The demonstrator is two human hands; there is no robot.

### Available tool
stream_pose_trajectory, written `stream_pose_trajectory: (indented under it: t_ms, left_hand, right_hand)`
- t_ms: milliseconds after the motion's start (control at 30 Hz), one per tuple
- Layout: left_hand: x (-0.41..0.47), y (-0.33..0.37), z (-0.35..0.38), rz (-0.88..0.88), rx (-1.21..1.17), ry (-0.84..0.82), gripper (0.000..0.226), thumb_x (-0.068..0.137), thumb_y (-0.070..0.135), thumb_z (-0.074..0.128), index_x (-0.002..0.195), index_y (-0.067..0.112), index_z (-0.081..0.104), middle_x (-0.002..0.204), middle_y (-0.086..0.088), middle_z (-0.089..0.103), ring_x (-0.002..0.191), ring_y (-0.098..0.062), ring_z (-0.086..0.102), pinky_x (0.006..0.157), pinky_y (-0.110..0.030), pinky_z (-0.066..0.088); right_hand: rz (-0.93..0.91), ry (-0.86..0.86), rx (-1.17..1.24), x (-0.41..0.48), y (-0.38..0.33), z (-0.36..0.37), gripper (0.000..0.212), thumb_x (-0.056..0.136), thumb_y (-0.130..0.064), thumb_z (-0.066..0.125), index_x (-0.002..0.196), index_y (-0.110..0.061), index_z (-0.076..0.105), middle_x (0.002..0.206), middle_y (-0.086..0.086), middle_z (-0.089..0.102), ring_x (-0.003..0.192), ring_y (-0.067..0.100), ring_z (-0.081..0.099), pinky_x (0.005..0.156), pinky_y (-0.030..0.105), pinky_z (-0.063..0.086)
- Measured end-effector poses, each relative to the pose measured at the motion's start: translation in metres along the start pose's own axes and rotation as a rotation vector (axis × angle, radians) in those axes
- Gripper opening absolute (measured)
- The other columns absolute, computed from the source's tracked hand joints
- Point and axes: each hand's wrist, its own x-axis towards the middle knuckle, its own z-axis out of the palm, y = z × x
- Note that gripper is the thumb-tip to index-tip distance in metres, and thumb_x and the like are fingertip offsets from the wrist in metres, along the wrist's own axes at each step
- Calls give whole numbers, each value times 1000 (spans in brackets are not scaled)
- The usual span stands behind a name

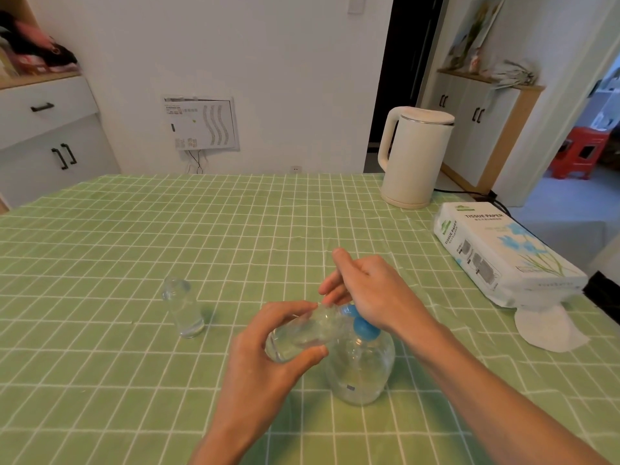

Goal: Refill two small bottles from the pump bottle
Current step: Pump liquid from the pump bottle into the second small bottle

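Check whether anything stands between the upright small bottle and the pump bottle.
Yes: the left hand, holding the other small bottle tilted, lies between the upright bottle and the pump bottle. Otherwise only tablecloth shows there.

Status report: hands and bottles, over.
Left hand grips small bottle, tilted at pump bottle. Right hand rests on blue pump head. Second small bottle upright, apart. Nothing in the way.

Home dining room: kettle (414, 156), cupboards (50, 142), tablecloth (134, 246).
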Motion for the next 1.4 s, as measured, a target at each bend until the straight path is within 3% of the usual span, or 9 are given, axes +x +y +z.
stream_pose_trajectory:
  t_ms: [200, 500, 733, 867, 967, 1200, 1400]
  left_hand:
    - [0, -1, 0, 5, 26, -6, 52, 74, 12, 94, 112, 40, 74, 115, 14, 77, 115, -11, 70, 96, -11, 48]
    - [3, 7, -1, 39, 5, 0, 46, 73, 26, 89, 113, 41, 73, 115, 15, 77, 114, -10, 71, 95, -8, 47]
    - [1, 1, 0, 25, 32, 5, 46, 72, 29, 89, 114, 41, 73, 115, 15, 76, 114, -10, 71, 94, -9, 48]
    - [0, -3, 0, 6, 33, 1, 48, 73, 21, 94, 113, 40, 74, 115, 14, 77, 114, -10, 71, 95, -11, 49]
    - [0, -1, 0, -1, 38, -3, 51, 74, 13, 95, 112, 39, 74, 114, 14, 77, 113, -10, 71, 95, -10, 49]
    - [1, 5, -2, -15, 11, 9, 47, 73, 23, 94, 111, 41, 74, 116, 14, 77, 115, -11, 70, 97, -14, 49]
    - [1, 5, -1, -26, 8, -4, 51, 73, 12, 95, 112, 39, 74, 115, 15, 77, 114, -10, 72, 98, -24, 50]
  right_hand:
    - [2, 7, -4, -2, -5, -2, 67, 109, -52, 34, 78, -19, 82, 72, -6, 81, 78, 10, 78, 98, 43, 59]
    - [23, -5, -32, -4, -15, -8, 65, 108, -51, 32, 80, -21, 82, 73, -10, 81, 79, 8, 78, 98, 43, 59]
    - [68, 5, -118, -8, -13, -6, 39, 102, -30, 45, 84, -23, 79, 73, -12, 80, 85, 12, 76, 96, 46, 59]
    - [90, 12, -122, -10, -14, -4, 35, 101, -26, 47, 86, -24, 78, 73, -12, 80, 85, 12, 77, 96, 47, 59]
    - [78, 26, -101, -11, -16, -5, 35, 101, -28, 47, 86, -23, 79, 73, -12, 81, 85, 12, 77, 95, 46, 60]
    - [50, 32, 4, -8, -27, -18, 35, 102, -35, 46, 91, -24, 78, 79, -14, 82, 84, 2, 77, 94, 33, 58]
    - [96, 59, -60, -13, -20, -12, 40, 103, -39, 44, 86, -26, 77, 79, -16, 80, 87, 5, 75, 96, 38, 58]
